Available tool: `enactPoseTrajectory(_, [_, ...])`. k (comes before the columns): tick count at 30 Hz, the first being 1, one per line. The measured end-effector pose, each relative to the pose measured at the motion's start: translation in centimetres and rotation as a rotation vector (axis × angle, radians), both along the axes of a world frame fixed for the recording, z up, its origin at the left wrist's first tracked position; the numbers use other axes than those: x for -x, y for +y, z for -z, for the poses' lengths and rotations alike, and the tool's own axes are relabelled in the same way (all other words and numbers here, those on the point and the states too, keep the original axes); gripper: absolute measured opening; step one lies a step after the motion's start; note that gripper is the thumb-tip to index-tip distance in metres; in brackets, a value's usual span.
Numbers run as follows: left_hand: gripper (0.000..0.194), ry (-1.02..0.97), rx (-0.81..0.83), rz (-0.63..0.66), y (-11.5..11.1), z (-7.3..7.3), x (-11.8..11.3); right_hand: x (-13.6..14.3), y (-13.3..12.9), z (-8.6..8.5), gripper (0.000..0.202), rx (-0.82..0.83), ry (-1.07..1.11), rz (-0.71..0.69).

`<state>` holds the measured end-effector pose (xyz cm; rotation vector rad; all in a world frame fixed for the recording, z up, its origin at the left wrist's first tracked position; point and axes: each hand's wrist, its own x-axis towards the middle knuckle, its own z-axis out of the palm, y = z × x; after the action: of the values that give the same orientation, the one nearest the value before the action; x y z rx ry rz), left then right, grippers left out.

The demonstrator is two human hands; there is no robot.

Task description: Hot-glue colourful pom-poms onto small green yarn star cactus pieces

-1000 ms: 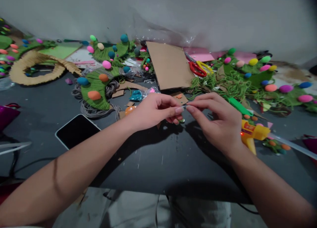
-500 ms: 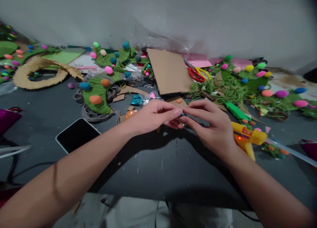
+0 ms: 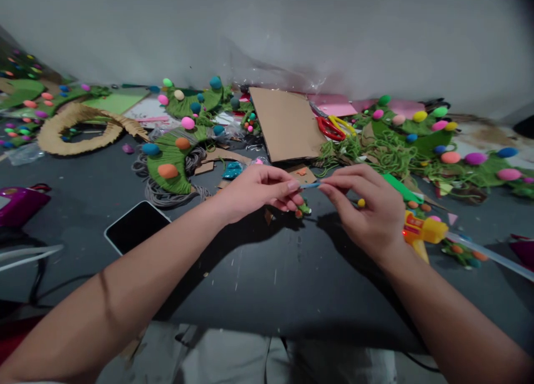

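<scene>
A thin strip of blue clay-like material [image 3: 310, 186] is stretched between my two hands above the dark table. My left hand [image 3: 267, 189] pinches its left end between thumb and fingers. At the other end, the thumb and fingertips of my right hand [image 3: 367, 208] are closed on it. Just under my left fingertips lies a small green piece with orange bits [image 3: 304, 208], partly hidden. A small yellow ball [image 3: 361, 203] sits beside my right thumb. The yellow glue gun [image 3: 425, 231], its red light lit, lies just past my right hand.
Behind my hands are a cardboard sheet [image 3: 287, 125], red-handled scissors [image 3: 330, 129] and green yarn [image 3: 384, 153]. A green yarn-wrapped crescent with colored balls [image 3: 167, 161] lies left, near a phone [image 3: 136, 227]. A tan ring [image 3: 56, 139] is farther left. The wall [image 3: 267, 33] closes the back.
My hands have drawn slightly apart, and the blue piece between them now shows as a longer thin strip. The view has shifted a little to the left.
</scene>
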<state>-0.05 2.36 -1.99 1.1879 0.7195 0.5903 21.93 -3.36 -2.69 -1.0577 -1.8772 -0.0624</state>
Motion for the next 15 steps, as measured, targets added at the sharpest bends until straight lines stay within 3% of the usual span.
enactPoseTrajectory(7, [0.027,-0.135,0.153,0.021,-0.75,0.14,-0.61,0.37,-0.07,0.25,0.013,-0.012,0.037,0.072])
enactPoseTrajectory(11, [0.03,-0.117,0.081,0.033,-0.9,0.32,-0.65,0.5,-0.26,0.35,0.012,-0.013,0.021,0.047])
enactPoseTrajectory(15, [0.026,-0.064,0.01,0.046,-0.88,0.39,-0.47,0.37,-0.23,0.38,0.015,-0.01,-0.036,-0.09])
